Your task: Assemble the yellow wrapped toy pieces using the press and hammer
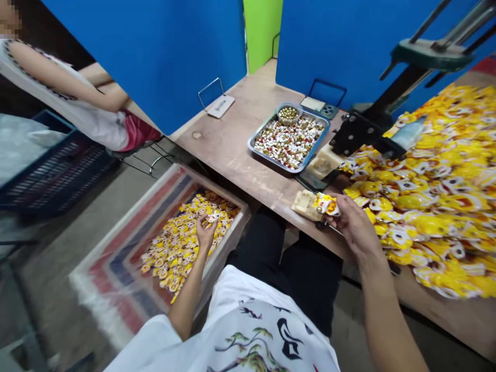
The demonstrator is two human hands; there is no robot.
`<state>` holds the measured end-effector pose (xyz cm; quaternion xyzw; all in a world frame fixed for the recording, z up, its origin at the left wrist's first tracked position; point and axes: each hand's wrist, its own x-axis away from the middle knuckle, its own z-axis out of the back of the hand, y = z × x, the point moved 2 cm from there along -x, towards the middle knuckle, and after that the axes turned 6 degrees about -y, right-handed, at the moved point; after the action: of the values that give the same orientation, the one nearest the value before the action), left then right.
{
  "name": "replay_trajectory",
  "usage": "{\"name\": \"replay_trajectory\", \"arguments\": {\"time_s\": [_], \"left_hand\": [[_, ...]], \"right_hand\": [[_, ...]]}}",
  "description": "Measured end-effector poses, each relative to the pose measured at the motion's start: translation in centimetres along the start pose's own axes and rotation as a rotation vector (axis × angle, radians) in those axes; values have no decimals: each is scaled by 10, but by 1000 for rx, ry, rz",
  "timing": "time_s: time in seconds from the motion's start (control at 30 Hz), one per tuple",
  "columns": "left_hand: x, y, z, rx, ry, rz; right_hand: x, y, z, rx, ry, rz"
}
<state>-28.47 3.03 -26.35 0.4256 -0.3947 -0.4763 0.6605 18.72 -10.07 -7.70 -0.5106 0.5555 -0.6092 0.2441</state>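
My right hand (354, 222) pinches a yellow-and-white plastic piece (327, 204) with an orange part at the table's front edge. That piece is right beside a cream-coloured block (305, 204), and I cannot tell whether they touch. Low on the left, my left hand (206, 236) is over a box (104, 268) lined with striped sheeting. Its thumb and fingers close around a small white-and-yellow piece (213, 218). Beneath it lies a heap of similar yellow pieces (174, 248). A larger pile of yellow-and-white plastic pieces (422, 222) covers the table to the right of my right hand.
A metal tray (253, 150) of small white, red and gold parts stands on the table, with a bowl of gold beads (288, 113) inside. A dark press (360, 132) rises over a second cream block (323, 163). Blue panels (155, 51) stand behind; a co-worker's arm (58, 77) shows left.
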Motion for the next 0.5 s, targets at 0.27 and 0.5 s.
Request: {"name": "replay_trajectory", "arguments": {"time_s": [0.27,0.5], "left_hand": [[6,16,6,-17,30,-85],[-13,91,-27,46,136,-262]], "right_hand": [[10,-3,1,-44,44,4],[8,2,-5,-19,19,51]]}}
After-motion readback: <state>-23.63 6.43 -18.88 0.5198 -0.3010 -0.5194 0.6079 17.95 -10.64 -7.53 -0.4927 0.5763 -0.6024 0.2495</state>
